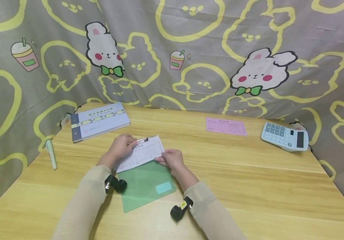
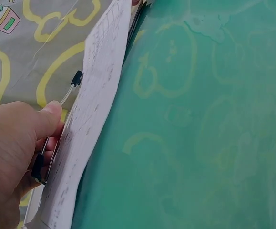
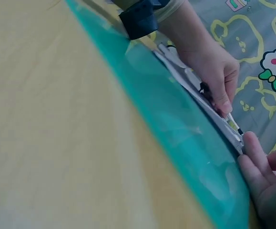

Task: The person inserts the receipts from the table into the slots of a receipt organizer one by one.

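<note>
A green translucent clipboard (image 1: 145, 188) lies tilted toward the person, a light blue label near its lower right corner. Across its top sits a white printed form (image 1: 142, 153) with a ruled grid. My left hand (image 1: 121, 146) pinches the clipboard's metal wire clip (image 2: 67, 95), which has black tips, at the form's upper edge. With fingertips at the form's right edge, my right hand (image 1: 173, 160) pinches that side. Seen from the right wrist, the form (image 3: 190, 83) stands edge-on along the clipboard (image 3: 176, 119).
A ledger book (image 1: 101, 121) lies at the back left, with a pale green marker (image 1: 51, 154) left of it on the table (image 1: 250, 186). Toward the back right are a pink form (image 1: 226, 126) and a light blue calculator (image 1: 284, 136). A patterned curtain (image 1: 202, 46) hangs behind.
</note>
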Available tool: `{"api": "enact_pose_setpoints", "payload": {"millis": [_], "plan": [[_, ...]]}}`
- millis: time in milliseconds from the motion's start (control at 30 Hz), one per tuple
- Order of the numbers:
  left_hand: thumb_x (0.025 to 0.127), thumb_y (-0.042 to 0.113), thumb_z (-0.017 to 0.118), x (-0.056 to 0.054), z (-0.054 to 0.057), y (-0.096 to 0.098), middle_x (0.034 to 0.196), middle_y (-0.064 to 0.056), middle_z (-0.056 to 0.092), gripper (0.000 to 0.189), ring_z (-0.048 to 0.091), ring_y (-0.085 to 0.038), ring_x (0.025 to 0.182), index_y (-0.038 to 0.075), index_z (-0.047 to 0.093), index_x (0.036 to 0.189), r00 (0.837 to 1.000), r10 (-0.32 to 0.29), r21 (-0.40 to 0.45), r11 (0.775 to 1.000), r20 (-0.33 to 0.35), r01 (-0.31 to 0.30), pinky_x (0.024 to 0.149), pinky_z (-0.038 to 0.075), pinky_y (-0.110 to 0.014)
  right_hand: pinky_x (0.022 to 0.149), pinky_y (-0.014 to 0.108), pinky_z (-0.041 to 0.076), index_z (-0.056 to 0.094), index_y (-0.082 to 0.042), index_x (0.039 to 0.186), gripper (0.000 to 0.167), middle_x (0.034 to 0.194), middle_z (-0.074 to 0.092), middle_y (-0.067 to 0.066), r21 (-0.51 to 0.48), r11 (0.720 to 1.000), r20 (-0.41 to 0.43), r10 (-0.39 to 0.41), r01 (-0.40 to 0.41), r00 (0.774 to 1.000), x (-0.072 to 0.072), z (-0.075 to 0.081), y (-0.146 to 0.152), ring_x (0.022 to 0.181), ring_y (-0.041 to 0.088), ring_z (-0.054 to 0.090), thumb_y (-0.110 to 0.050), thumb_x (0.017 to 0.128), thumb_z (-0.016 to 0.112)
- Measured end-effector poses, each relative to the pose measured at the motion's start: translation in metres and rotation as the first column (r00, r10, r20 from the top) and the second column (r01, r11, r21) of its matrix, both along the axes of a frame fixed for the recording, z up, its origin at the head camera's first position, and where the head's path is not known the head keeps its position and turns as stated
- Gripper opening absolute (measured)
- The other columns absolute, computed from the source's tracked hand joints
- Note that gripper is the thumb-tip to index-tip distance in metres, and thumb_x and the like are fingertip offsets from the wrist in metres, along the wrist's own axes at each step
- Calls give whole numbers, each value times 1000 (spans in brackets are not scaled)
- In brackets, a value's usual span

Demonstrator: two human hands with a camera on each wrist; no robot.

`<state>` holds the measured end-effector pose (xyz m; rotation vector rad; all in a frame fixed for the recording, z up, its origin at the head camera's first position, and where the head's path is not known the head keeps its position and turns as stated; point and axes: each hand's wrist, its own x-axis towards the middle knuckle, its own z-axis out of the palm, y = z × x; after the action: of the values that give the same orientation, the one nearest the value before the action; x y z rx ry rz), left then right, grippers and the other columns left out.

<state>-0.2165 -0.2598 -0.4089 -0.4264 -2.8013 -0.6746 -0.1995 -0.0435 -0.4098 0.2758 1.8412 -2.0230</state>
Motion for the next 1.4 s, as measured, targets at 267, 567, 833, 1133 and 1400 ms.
{"api": "enact_pose_setpoints", "payload": {"millis": [267, 567, 833, 1133, 1400], "plan": [[82, 15, 58, 1, -1, 0, 91, -15, 60, 21, 52, -31, 87, -1, 65, 93, 1000, 1, -2, 1000, 1, -1, 80, 38, -44, 60, 24, 50, 48, 14, 102, 22, 77, 61, 20, -32, 999, 46, -32, 33, 998, -1, 6, -3, 65, 22, 63, 6, 82, 47], [82, 15, 58, 1, -1, 0, 91, -16, 60, 22, 52, -31, 87, -2, 65, 93, 1000, 4, -4, 1000, 3, -4, 80, 38, -43, 62, 24, 49, 46, 12, 108, 28, 81, 61, 18, -12, 1000, 82, -9, 10, 997, -7, 3, -4, 69, 20, 63, 3, 82, 50], [83, 16, 57, 0, -1, 0, 91, -15, 60, 22, 52, -31, 87, -1, 65, 93, 1000, 5, -5, 1000, -7, -5, 80, 38, -43, 63, 24, 49, 44, 12, 111, 29, 82, 62, 17, -38, 999, 94, 28, -25, 995, -6, 7, -1, 73, 20, 63, 2, 84, 49], [83, 17, 57, 1, -4, 0, 90, -15, 59, 22, 51, -31, 87, -1, 65, 93, 1000, 16, -20, 1000, -13, -16, 80, 38, -43, 60, 24, 50, 50, 10, 105, 23, 76, 63, 15, -4, 1000, 90, -3, 4, 996, -6, 7, -7, 69, 20, 63, 2, 83, 48], [83, 19, 57, 4, -4, 2, 92, -15, 58, 25, 50, -30, 88, 0, 64, 97, 999, 29, -57, 998, -19, -30, 80, 38, -43, 61, 25, 50, 54, 9, 101, 21, 77, 63, 15, 8, 1000, 60, 6, -7, 998, -5, 5, -5, 70, 19, 63, -1, 83, 50]]}}
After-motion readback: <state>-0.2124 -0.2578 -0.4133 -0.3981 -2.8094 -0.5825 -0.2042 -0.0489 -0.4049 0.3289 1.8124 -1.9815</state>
